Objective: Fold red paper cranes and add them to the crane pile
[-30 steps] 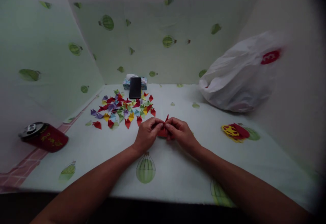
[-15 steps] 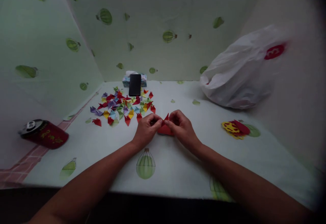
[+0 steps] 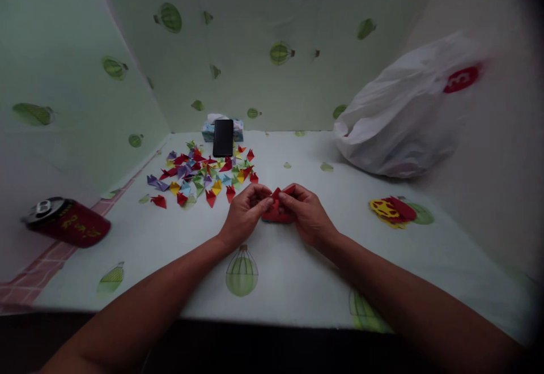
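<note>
Where red paper (image 3: 275,208) peaks, grips (image 3: 245,208) (image 3: 306,211) pinch

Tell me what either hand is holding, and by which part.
A piece of red paper: the left hand and right hand pinch it from opposite sides, near its pointed top; the exact grip is hidden.

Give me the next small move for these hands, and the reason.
Probably squeeze the red paper at its upper point, to sharpen it: the left hand and right hand seem to pinch it, close together, and the point sticks up between them. The folded paper shapes beyond, to the left, show pointed ends, so a firm crease seems sensible.
</note>
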